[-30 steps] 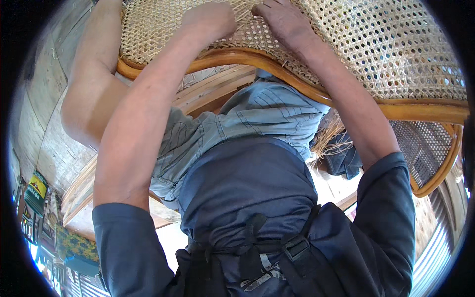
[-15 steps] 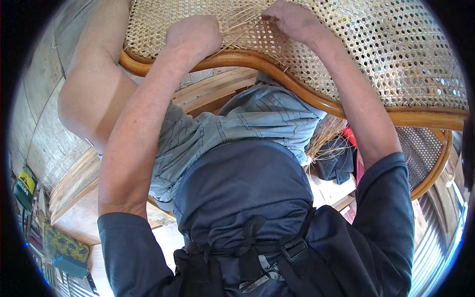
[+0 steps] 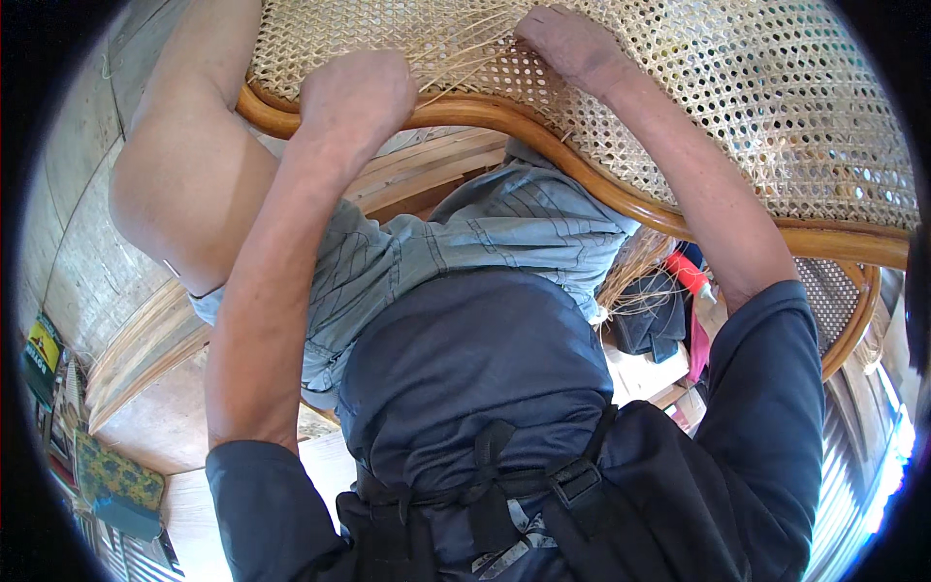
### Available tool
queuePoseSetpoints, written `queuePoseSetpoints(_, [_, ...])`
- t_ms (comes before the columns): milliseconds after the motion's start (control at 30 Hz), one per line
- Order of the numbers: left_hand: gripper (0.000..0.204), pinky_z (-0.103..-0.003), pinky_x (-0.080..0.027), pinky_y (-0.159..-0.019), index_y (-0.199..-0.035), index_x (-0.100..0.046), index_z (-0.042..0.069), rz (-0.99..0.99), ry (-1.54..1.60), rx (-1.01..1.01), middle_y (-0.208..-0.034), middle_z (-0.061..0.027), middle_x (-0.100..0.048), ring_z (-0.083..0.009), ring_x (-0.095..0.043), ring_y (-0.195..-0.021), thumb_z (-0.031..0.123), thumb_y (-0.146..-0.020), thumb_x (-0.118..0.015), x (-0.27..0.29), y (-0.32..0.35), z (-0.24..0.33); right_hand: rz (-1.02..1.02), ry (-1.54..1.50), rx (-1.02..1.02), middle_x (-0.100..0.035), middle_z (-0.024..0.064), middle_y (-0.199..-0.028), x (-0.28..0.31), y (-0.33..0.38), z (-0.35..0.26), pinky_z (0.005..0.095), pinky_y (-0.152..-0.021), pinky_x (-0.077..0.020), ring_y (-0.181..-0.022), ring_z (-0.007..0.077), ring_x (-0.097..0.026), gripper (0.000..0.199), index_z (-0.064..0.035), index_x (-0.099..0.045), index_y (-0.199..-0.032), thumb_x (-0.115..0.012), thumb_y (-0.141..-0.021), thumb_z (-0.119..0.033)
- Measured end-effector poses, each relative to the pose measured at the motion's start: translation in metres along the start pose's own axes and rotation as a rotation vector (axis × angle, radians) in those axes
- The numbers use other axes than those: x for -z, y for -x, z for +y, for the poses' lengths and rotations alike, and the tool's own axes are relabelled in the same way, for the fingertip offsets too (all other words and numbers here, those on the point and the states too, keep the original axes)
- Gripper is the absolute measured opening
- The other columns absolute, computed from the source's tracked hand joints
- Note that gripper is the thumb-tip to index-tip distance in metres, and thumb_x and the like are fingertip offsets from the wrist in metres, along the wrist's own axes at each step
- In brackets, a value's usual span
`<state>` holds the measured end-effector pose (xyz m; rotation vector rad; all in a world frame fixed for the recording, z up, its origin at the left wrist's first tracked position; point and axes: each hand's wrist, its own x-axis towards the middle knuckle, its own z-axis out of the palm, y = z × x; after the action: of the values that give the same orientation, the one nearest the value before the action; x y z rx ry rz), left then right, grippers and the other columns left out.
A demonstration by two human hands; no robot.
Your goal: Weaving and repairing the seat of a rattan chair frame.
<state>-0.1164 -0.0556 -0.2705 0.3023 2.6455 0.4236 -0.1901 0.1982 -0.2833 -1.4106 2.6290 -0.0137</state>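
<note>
**Hands on cane seat weave**

Left hand [image 3: 357,97] fisted on loose cane strands [image 3: 465,60] at the wooden frame [image 3: 543,131]; right hand [image 3: 572,44] pressed flat on the woven cane panel [image 3: 756,107] beside them. Strands look light, springy, likely brittle; pinch near the weave.

Pale wooden plank floor [image 3: 78,242]
</note>
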Motion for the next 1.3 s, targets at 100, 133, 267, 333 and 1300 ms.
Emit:
queuePoseSetpoints(100, [0.031, -0.049, -0.049, -0.069, -0.079, -0.064, 0.004, 0.025, 0.0, 0.003, -0.077, -0.0186, -0.064, -0.0372, -0.062, -0.075, 0.027, -0.086, -0.044, -0.002, 0.013, 0.01, -0.217, -0.047, -0.177, -0.055, 0.0134, -0.097, 0.012, -0.004, 0.001, 0.0355, -0.083, -0.0455, -0.095, 0.0293, -0.054, 0.019, -0.0048, -0.059, -0.095, -0.05, -0.079, -0.007])
queuePoseSetpoints(133, [0.031, -0.049, -0.049, -0.069, -0.079, -0.064, 0.004, 0.024, -0.003, 0.004, -0.077, -0.0186, -0.064, -0.0372, -0.062, -0.075, 0.027, -0.086, -0.044, 0.0, 0.018, 0.014, -0.245, -0.089, -0.234, -0.055, 0.0131, -0.097, 0.013, -0.004, 0.0, 0.0352, -0.083, -0.0453, -0.095, 0.0293, -0.054, 0.018, -0.0049, -0.059, -0.094, -0.05, -0.078, -0.006])
queuePoseSetpoints(267, [0.024, -0.046, -0.05, -0.063, -0.083, -0.066, 0.007, 0.333, 0.292, 0.007, -0.071, -0.0186, -0.063, -0.0346, -0.063, -0.068, 0.023, -0.084, -0.049, -0.011, 0.016, 0.027, -0.225, -0.122, -0.164, -0.056, 0.0126, -0.097, 0.001, -0.003, 0.013, 0.0345, -0.083, -0.0456, -0.094, 0.0294, -0.055, 0.016, -0.0042, -0.06, -0.091, -0.052, -0.077, -0.005])
queuePoseSetpoints(333, [0.024, -0.045, -0.049, -0.061, -0.083, -0.065, 0.007, 0.441, 0.459, -0.028, -0.067, -0.0186, -0.061, -0.0344, -0.062, -0.064, 0.026, -0.084, -0.051, -0.022, 0.006, 0.031, -0.103, -0.171, -0.076, -0.057, 0.013, -0.095, -0.003, -0.001, 0.015, 0.0338, -0.083, -0.0457, -0.091, 0.031, -0.056, 0.015, -0.0032, -0.06, -0.089, -0.051, -0.076, -0.003])
queuePoseSetpoints(1300, [0.028, -0.037, -0.041, -0.049, -0.062, -0.056, -0.002, -0.021, 0.847, -0.027, -0.05, -0.011, -0.049, -0.0179, -0.044, -0.046, 0.024, -0.072, -0.052, -0.017, -0.011, 0.032, 0.086, -0.121, 0.098, -0.053, 0.0129, -0.105, 0.0, 0.009, 0.021, 0.0372, -0.089, -0.0415, -0.102, 0.0296, -0.051, 0.023, -0.0048, -0.058, -0.1, -0.053, -0.077, -0.003])
